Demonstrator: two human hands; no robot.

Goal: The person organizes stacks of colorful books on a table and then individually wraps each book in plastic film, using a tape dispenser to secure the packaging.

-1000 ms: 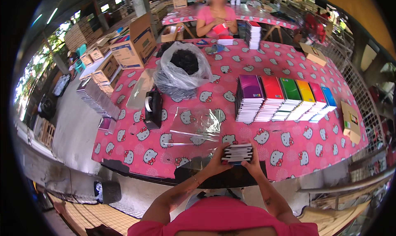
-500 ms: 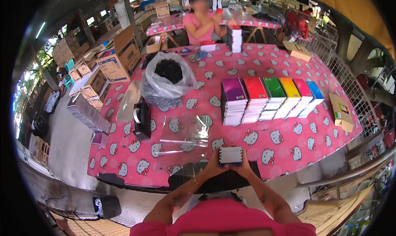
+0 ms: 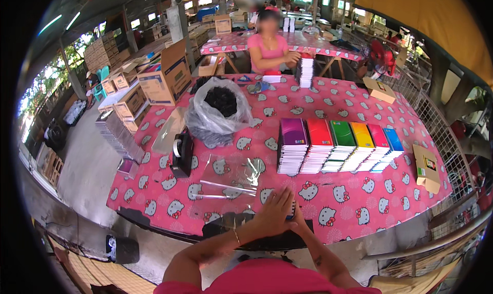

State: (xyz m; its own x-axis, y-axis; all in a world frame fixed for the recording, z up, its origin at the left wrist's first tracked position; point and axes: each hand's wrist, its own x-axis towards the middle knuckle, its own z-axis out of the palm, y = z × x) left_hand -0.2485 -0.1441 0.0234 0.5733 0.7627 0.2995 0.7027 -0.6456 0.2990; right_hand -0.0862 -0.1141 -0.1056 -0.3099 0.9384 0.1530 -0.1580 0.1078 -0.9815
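Observation:
At the near table edge I hold a small stack of spiral notebooks [image 3: 293, 210] between my hands. Only a strip of its dark coil-bound edge shows; the rest is covered. My left hand [image 3: 276, 212] lies across the stack with its fingers pointing away from me. My right hand [image 3: 298, 222] is closed around the stack's near right side, its fingers partly hidden. Just beyond, to the left, clear plastic sheets [image 3: 228, 183] lie on the tablecloth. Farther off to the right stands a row of notebook stacks [image 3: 331, 147] with purple, red, green, yellow, pink and blue covers.
A black tape dispenser [image 3: 182, 155] and a clear bag of black coils [image 3: 218, 111] sit left of the sheets. Leaning notebooks [image 3: 119, 137] line the left edge. Cardboard pieces [image 3: 426, 169] lie at right. Across the table, a person [image 3: 268, 50] touches a tall notebook stack [image 3: 305, 72].
My left hand has moved from the stack's left side to lie over it, hiding its white page edges. The view has tilted up. The person opposite has lowered a hand to the tall stack.

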